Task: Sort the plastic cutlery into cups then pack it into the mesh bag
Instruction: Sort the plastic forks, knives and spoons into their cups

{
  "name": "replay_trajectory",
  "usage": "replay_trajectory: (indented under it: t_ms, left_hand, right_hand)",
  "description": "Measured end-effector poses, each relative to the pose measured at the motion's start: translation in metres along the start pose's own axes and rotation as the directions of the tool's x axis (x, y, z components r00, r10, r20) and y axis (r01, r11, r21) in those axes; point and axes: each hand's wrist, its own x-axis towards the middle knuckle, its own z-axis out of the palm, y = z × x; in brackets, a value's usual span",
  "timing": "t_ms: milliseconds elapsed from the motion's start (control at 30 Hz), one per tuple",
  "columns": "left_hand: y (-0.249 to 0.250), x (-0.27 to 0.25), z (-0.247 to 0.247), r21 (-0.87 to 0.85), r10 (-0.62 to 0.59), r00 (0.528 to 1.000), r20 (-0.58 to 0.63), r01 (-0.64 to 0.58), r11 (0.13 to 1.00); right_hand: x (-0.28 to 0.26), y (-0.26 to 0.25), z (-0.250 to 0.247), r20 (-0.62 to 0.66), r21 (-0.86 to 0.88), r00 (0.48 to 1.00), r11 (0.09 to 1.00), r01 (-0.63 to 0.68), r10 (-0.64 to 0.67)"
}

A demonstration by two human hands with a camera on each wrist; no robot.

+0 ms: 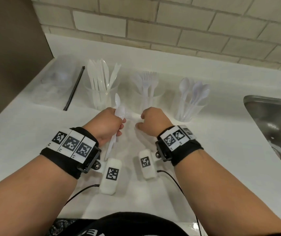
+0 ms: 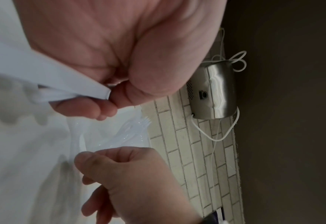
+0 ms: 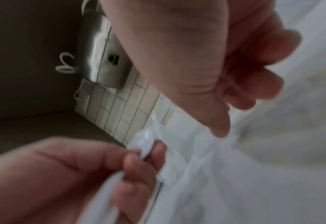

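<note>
My left hand (image 1: 109,123) grips a small bunch of white plastic cutlery (image 1: 117,113); a spoon bowl sticks up above the fist and the handles point down toward me. In the left wrist view the handles (image 2: 66,87) run across the palm. My right hand (image 1: 147,120) hovers just right of it with fingers curled and nothing in them, as the right wrist view shows (image 3: 244,72). Behind the hands stand three clear cups: knives (image 1: 100,92), forks (image 1: 149,94) and spoons (image 1: 190,106). The clear mesh bag (image 1: 58,82) lies at the back left.
A black strip (image 1: 75,87) lies along the bag's right side. A steel sink (image 1: 272,126) cuts into the white counter (image 1: 25,133) on the right. A tiled wall (image 1: 170,28) runs behind, with a steel wall unit (image 2: 213,91) and white cord.
</note>
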Motion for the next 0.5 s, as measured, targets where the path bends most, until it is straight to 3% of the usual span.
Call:
replay_trajectory:
  t_ms: [133, 333, 500]
  left_hand:
    - [0.0, 0.0, 0.0, 0.024, 0.034, 0.999, -0.001, -0.034, 0.999]
    - [0.003, 0.001, -0.007, -0.039, 0.163, 0.977, -0.139, -0.17, 0.985]
    - [0.007, 0.002, -0.013, -0.126, 0.164, 0.958, -0.233, -0.198, 0.972]
  right_hand:
    - [0.014, -0.004, 0.015, -0.026, -0.047, 0.998, 0.997, -0.061, 0.06]
    - [0.016, -0.004, 0.014, -0.018, -0.164, 0.999, 0.986, 0.029, -0.032]
    - [0.009, -0.004, 0.023, -0.018, -0.169, 0.995, 0.981, 0.098, -0.102]
